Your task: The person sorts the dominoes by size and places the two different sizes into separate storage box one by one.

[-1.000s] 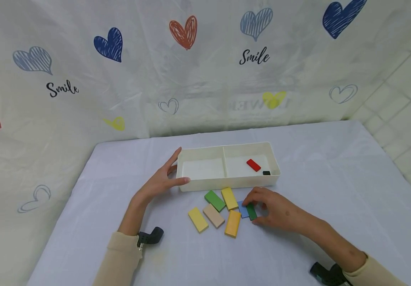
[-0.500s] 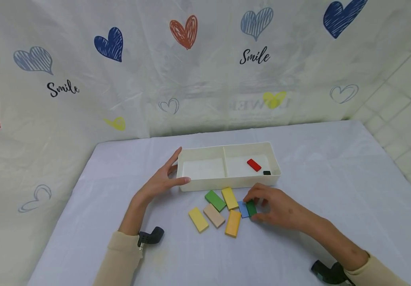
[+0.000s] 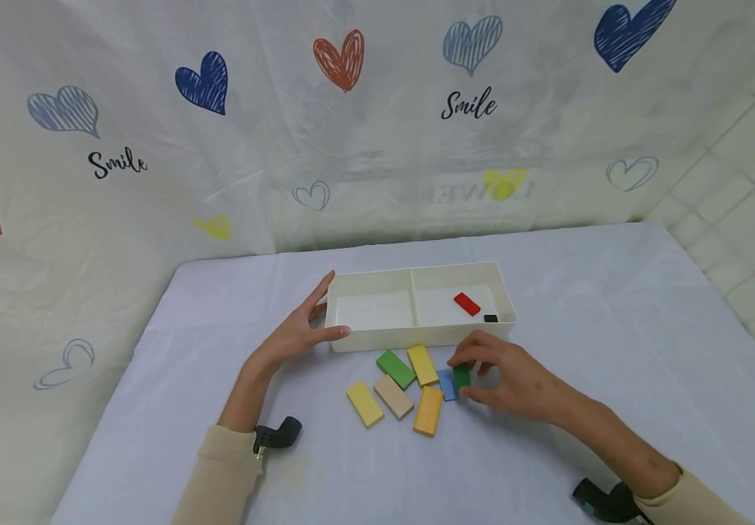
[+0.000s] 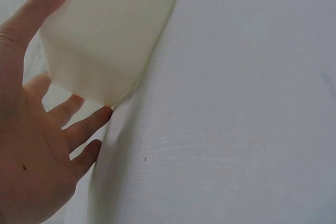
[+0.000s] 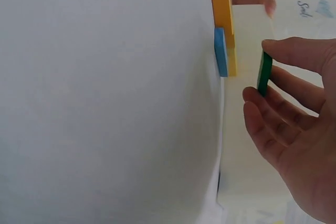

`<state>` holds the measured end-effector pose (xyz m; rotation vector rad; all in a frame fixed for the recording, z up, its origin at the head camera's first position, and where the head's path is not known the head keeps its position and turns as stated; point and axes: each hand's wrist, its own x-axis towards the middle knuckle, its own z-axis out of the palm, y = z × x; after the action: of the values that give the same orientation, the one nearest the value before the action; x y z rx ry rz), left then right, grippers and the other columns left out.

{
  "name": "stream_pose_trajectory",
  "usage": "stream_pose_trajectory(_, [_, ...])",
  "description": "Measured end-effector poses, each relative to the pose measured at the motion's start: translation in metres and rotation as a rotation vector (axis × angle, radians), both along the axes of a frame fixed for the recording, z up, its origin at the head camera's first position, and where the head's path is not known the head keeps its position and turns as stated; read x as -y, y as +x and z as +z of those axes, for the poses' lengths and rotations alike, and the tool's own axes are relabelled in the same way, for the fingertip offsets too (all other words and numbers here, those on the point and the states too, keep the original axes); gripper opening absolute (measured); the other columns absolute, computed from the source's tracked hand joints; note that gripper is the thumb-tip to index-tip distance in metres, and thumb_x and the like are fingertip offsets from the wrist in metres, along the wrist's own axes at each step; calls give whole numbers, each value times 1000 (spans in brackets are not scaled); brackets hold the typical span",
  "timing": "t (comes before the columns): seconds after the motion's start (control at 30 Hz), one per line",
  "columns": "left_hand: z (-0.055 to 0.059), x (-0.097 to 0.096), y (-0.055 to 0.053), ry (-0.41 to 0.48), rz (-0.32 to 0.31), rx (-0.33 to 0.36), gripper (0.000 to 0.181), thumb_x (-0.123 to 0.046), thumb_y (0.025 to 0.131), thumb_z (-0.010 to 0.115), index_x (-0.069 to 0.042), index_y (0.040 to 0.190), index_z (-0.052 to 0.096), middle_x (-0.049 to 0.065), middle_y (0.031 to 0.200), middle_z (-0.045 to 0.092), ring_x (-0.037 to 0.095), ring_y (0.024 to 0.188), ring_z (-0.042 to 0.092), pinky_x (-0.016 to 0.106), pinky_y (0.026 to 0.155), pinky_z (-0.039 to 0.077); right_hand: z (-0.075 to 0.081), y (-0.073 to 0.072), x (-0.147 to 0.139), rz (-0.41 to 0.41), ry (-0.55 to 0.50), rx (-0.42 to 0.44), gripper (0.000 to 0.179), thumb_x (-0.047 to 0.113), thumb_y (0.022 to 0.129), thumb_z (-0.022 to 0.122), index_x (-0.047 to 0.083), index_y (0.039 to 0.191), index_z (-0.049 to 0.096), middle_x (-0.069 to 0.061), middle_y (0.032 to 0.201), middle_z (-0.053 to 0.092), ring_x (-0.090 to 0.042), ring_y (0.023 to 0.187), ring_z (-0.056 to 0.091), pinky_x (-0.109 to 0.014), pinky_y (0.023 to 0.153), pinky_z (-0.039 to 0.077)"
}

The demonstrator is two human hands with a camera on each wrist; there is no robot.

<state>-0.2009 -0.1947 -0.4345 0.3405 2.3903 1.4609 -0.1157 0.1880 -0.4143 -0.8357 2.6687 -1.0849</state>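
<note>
My left hand (image 3: 295, 332) holds the left end of a white two-compartment box (image 3: 390, 338), thumb over the near rim and fingers spread along the end. In the left wrist view, those fingertips meet the box wall (image 4: 110, 24). My right hand (image 3: 515, 375) pinches a dark green block (image 3: 461, 379) between thumb and fingertips in front of the box. From the right wrist, this green block (image 5: 264, 73) shows on edge, raised off the cloth. A flat blue block (image 3: 446, 385) lies just left of it, partly overlapped in the head view.
Yellow (image 3: 364, 404), light green (image 3: 395, 369), tan (image 3: 393, 397) and orange (image 3: 427, 411) blocks lie on the white cloth, with another yellow block (image 3: 422, 364) near the box. A red block (image 3: 467, 304) and a black piece (image 3: 491, 319) sit in the right compartment.
My right hand has shifted slightly up and away from me, lifting the dark green block a little. My left hand and the box stay put.
</note>
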Motion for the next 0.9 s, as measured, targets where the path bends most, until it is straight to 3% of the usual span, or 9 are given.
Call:
stream_pose_trajectory(0.33, [-1,0,-1,-11,-1,-5,101,-43,89,82,-64,157,11,-7,174,19,27,160,31,67,121,28,3,-1,-1,-46,-80,-129,39,5,82,87,14,117,75,8,117,64,-15,99,63,-28,79,59])
stream_pose_trajectory(0.6, [2,-1,0,4,-7,-5,102,-42,88,83,-64,157,10,-8,174,20,26,159,33,67,121,29,4,-2,-3,-64,-94,-203,45,2,80,88,18,118,73,7,118,64,-5,99,61,-29,78,60])
stream_pose_trajectory(0.9, [2,0,1,0,-9,-6,100,-42,89,82,-64,157,11,-7,175,19,27,159,32,67,121,29,5,-4,-4,-97,-97,-230,43,1,80,88,15,118,72,6,118,64,-3,98,61,-31,78,60])
